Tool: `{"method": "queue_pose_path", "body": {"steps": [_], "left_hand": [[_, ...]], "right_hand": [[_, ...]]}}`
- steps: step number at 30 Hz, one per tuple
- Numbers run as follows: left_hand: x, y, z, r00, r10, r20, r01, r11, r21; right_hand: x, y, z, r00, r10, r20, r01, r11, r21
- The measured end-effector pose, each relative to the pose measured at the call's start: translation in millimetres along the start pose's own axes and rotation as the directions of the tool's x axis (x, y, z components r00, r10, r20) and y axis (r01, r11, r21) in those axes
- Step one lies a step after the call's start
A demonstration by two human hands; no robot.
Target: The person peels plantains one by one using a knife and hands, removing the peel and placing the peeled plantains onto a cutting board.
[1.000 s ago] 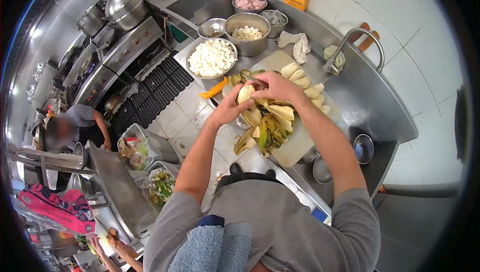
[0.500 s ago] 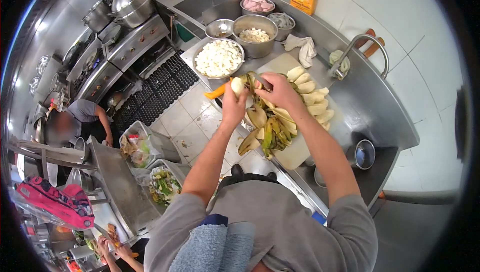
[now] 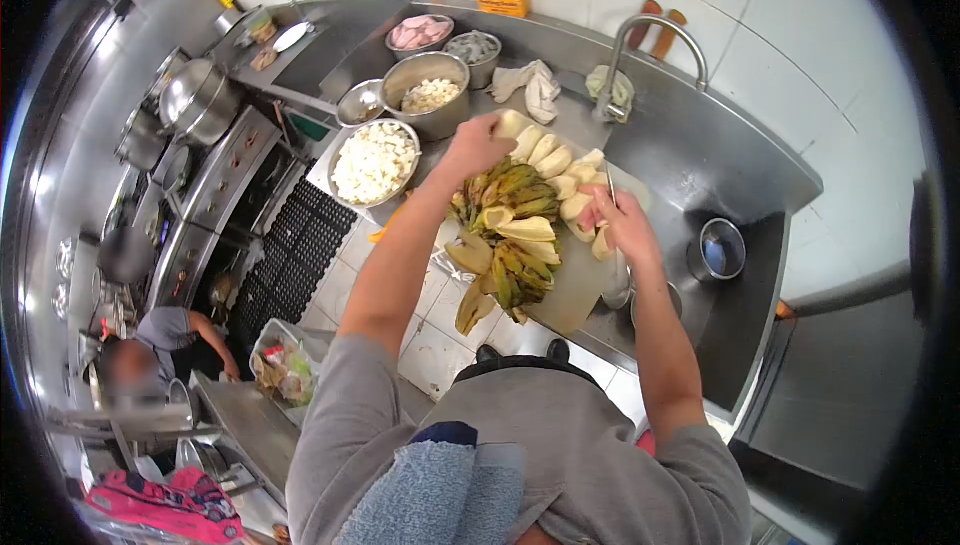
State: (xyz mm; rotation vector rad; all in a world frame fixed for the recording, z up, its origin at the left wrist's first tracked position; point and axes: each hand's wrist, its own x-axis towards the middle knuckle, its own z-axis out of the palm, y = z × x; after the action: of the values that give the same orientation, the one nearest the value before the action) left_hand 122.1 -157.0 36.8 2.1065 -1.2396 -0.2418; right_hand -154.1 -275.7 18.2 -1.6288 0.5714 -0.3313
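Observation:
My left hand point(image 3: 480, 147) is at the far left corner of the pale cutting board point(image 3: 570, 311), fingers curled over a peeled plantain at the end of a row; the fingers partly hide it. More peeled plantains point(image 3: 545, 152) lie side by side along the board. My right hand point(image 3: 620, 225) grips a knife point(image 3: 611, 183), blade pointing away from me, above the right end of that row. Between my arms a heap of green-brown plantain peels point(image 3: 510, 245) covers the board's left side and hangs over its front edge.
A bowl of white chunks point(image 3: 375, 163), a deep pot point(image 3: 428, 95) and smaller bowls stand left. Behind the board are a cloth point(image 3: 530, 88) and a faucet point(image 3: 655, 20). A metal cup point(image 3: 718, 248) sits right. Another person point(image 3: 180, 335) is beyond the bin point(image 3: 290, 365).
My left hand has carried the peeled plantain from above the peels to the row's far end. My right hand has moved right and toward me with the knife. The view has turned.

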Motion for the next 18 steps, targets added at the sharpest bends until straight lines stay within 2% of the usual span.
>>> {"method": "queue_pose_path", "body": {"steps": [2,5,6,9,12,15,18], "left_hand": [[26,7,30,0.985,0.081,0.15,-0.106,0.981,0.165],[47,1,81,0.939,0.244,0.242,-0.279,0.953,0.121],[50,10,89,0.935,0.181,0.305,-0.249,0.947,0.202],[48,23,100,0.865,0.293,0.407,-0.399,0.894,0.203],[54,32,97,0.771,0.195,0.607,-0.433,0.859,0.274],[38,45,55,0.829,0.179,0.529,-0.249,0.966,0.064],[27,15,30,0.917,0.137,0.374,-0.135,0.99,-0.031]], "right_hand": [[-20,16,-8,0.994,0.106,-0.023,-0.105,0.994,0.016],[-45,45,-12,0.996,0.085,-0.024,-0.078,0.975,0.21],[-53,43,-11,0.994,0.099,-0.042,-0.089,0.976,0.197],[-70,31,-16,0.981,0.187,-0.045,-0.177,0.97,0.169],[-66,29,-23,0.958,0.285,-0.028,-0.28,0.954,0.11],[-47,19,-22,0.934,0.336,-0.118,-0.328,0.941,0.082],[-12,8,-26,0.994,0.092,-0.06,-0.072,0.958,0.278]]}}
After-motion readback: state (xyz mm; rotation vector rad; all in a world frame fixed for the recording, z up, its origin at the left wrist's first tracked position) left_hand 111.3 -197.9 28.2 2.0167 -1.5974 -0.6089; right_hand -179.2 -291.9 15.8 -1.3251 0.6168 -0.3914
